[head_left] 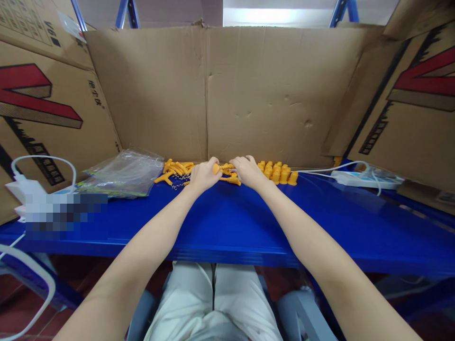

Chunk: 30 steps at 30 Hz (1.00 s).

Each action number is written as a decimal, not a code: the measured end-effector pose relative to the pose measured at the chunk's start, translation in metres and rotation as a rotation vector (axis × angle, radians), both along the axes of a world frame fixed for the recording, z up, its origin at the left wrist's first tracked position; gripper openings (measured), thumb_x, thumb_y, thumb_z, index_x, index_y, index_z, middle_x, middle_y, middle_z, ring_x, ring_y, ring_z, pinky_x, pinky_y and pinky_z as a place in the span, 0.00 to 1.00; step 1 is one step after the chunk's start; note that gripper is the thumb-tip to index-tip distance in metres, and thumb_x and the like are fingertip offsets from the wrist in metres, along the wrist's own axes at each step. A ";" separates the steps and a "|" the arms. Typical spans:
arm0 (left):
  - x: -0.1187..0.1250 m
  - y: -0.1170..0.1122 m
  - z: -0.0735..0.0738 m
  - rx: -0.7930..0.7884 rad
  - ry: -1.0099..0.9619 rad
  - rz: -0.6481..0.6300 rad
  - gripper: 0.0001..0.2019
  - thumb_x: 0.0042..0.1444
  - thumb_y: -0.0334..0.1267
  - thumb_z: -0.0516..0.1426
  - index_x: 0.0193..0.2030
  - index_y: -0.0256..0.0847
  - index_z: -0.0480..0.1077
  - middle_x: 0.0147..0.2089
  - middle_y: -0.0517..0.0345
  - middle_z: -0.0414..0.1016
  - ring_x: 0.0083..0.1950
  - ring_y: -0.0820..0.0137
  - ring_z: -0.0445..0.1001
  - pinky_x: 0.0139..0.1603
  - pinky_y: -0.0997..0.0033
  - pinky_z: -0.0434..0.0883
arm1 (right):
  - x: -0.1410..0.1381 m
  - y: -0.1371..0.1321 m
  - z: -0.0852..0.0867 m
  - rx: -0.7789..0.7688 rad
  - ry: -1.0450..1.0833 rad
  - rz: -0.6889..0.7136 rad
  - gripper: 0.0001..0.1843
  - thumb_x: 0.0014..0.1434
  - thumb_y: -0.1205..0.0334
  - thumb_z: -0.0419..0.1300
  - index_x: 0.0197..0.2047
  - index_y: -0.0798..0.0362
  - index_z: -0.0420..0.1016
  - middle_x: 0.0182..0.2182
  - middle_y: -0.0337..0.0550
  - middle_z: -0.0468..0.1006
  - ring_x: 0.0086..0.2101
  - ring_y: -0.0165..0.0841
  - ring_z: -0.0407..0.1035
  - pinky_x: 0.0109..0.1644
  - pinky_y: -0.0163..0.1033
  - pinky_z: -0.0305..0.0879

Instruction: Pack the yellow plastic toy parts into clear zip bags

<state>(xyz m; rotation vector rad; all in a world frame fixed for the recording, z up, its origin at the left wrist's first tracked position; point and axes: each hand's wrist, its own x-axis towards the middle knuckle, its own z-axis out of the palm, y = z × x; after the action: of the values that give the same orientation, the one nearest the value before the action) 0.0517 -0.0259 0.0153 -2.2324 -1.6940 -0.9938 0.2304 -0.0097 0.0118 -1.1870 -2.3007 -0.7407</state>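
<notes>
At the back of the blue table, my left hand (pixel 204 176) is closed around an orange plastic piece with a rounded end (pixel 215 168). My right hand (pixel 248 171) is just to its right, thumb and fingers bent in on a small orange plastic part (pixel 227 166); its exact shape is partly hidden. Below and between the hands lies another orange piece with a flared end (pixel 233 179). Left of my left hand is a pile of orange branched pieces (pixel 177 167) with small metal chains (pixel 176 182). Orange cup-shaped pieces (pixel 283 175) stand in rows beside my right hand.
Clear plastic bags (pixel 124 173) lie to the left on the blue table (pixel 227 222). A cardboard wall (pixel 266 94) closes off the back, with printed boxes at both sides. White power strips (pixel 366 180) and cables are at the right and the left.
</notes>
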 end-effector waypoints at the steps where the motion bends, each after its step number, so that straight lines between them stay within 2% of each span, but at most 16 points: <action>1: 0.001 0.000 0.000 -0.008 0.002 0.003 0.15 0.52 0.41 0.56 0.48 0.47 0.69 0.38 0.53 0.77 0.43 0.58 0.75 0.42 0.66 0.67 | -0.001 -0.002 0.001 -0.002 -0.001 -0.023 0.14 0.65 0.68 0.47 0.48 0.59 0.70 0.42 0.53 0.75 0.44 0.41 0.64 0.53 0.46 0.48; 5: 0.002 0.004 0.000 -0.034 -0.082 -0.017 0.14 0.49 0.42 0.58 0.44 0.45 0.71 0.34 0.54 0.76 0.41 0.59 0.75 0.40 0.67 0.67 | -0.004 -0.009 0.006 0.078 0.000 -0.072 0.14 0.63 0.72 0.45 0.44 0.56 0.70 0.41 0.52 0.74 0.43 0.41 0.63 0.54 0.49 0.46; 7: 0.003 0.008 -0.001 -0.102 -0.183 -0.076 0.11 0.47 0.40 0.59 0.38 0.43 0.72 0.29 0.57 0.74 0.35 0.64 0.74 0.35 0.70 0.66 | -0.004 -0.011 0.007 0.125 -0.005 -0.070 0.16 0.63 0.74 0.43 0.45 0.55 0.69 0.42 0.52 0.74 0.44 0.41 0.62 0.55 0.50 0.45; 10: 0.001 0.010 0.000 -0.411 -0.402 -0.264 0.03 0.46 0.36 0.58 0.27 0.40 0.70 0.19 0.62 0.65 0.20 0.73 0.63 0.23 0.74 0.60 | -0.005 -0.011 0.006 0.151 -0.028 -0.057 0.17 0.64 0.73 0.42 0.45 0.54 0.69 0.42 0.52 0.74 0.44 0.41 0.62 0.57 0.52 0.44; 12: -0.002 0.010 0.002 -0.649 -0.546 -0.379 0.05 0.46 0.35 0.57 0.21 0.40 0.67 0.14 0.66 0.56 0.15 0.78 0.53 0.18 0.76 0.54 | -0.006 -0.011 0.005 0.151 -0.048 -0.050 0.17 0.64 0.72 0.41 0.45 0.54 0.69 0.42 0.51 0.74 0.44 0.41 0.62 0.57 0.52 0.44; 14: -0.005 0.009 0.005 -0.826 -0.651 -0.432 0.07 0.45 0.35 0.57 0.19 0.40 0.67 0.11 0.68 0.49 0.13 0.80 0.46 0.15 0.77 0.51 | -0.007 -0.011 0.005 0.155 -0.054 -0.046 0.17 0.64 0.73 0.41 0.44 0.54 0.69 0.42 0.51 0.74 0.45 0.40 0.62 0.57 0.52 0.44; 16: -0.009 0.008 0.007 -0.946 -0.703 -0.455 0.07 0.44 0.36 0.57 0.19 0.39 0.70 0.10 0.68 0.48 0.12 0.80 0.44 0.14 0.77 0.54 | -0.006 -0.010 0.006 0.165 -0.034 -0.058 0.17 0.63 0.73 0.41 0.44 0.54 0.69 0.42 0.51 0.74 0.44 0.40 0.63 0.57 0.52 0.44; 18: -0.011 0.007 0.007 -1.004 -0.701 -0.478 0.05 0.42 0.36 0.58 0.19 0.39 0.72 0.10 0.66 0.52 0.12 0.80 0.46 0.14 0.76 0.56 | -0.001 -0.009 0.007 0.169 0.015 -0.103 0.16 0.62 0.74 0.42 0.44 0.55 0.68 0.42 0.51 0.74 0.44 0.40 0.63 0.56 0.51 0.45; 20: -0.011 0.007 0.005 -0.988 -0.670 -0.513 0.04 0.41 0.34 0.60 0.20 0.39 0.71 0.11 0.65 0.57 0.12 0.81 0.48 0.15 0.77 0.56 | 0.009 -0.006 0.009 0.161 0.085 -0.173 0.14 0.62 0.73 0.44 0.44 0.56 0.68 0.41 0.53 0.74 0.43 0.40 0.64 0.54 0.51 0.49; 23: -0.011 0.013 0.001 -0.821 -0.712 -0.495 0.03 0.43 0.33 0.62 0.24 0.37 0.72 0.13 0.66 0.59 0.13 0.82 0.49 0.16 0.78 0.54 | 0.025 -0.002 0.013 0.132 0.205 -0.281 0.09 0.62 0.66 0.50 0.44 0.57 0.68 0.42 0.54 0.73 0.44 0.43 0.65 0.50 0.49 0.54; 25: -0.013 0.022 -0.003 -0.638 -0.798 -0.381 0.04 0.45 0.31 0.61 0.30 0.37 0.73 0.15 0.66 0.61 0.13 0.82 0.51 0.17 0.77 0.55 | 0.035 0.001 0.016 0.053 0.272 -0.374 0.11 0.60 0.62 0.56 0.44 0.57 0.68 0.42 0.55 0.74 0.44 0.44 0.67 0.47 0.48 0.57; 27: -0.018 0.034 -0.006 -0.439 -0.854 -0.218 0.08 0.47 0.30 0.59 0.36 0.36 0.73 0.18 0.64 0.65 0.16 0.79 0.58 0.21 0.76 0.60 | 0.043 0.004 0.017 -0.116 0.306 -0.490 0.14 0.56 0.60 0.61 0.43 0.57 0.71 0.41 0.56 0.75 0.42 0.44 0.69 0.45 0.47 0.60; 30: -0.031 0.049 -0.012 -0.201 -0.805 -0.027 0.17 0.51 0.30 0.56 0.49 0.36 0.70 0.30 0.57 0.73 0.28 0.73 0.71 0.34 0.72 0.70 | 0.054 0.010 0.014 -0.359 0.326 -0.616 0.13 0.48 0.65 0.66 0.39 0.59 0.75 0.37 0.57 0.78 0.39 0.44 0.73 0.42 0.44 0.63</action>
<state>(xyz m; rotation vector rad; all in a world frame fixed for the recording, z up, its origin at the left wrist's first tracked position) 0.0210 0.0228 0.0034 -2.0986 -2.1182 -1.9998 0.2840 -0.0001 0.0255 -2.0571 -1.8407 -0.2842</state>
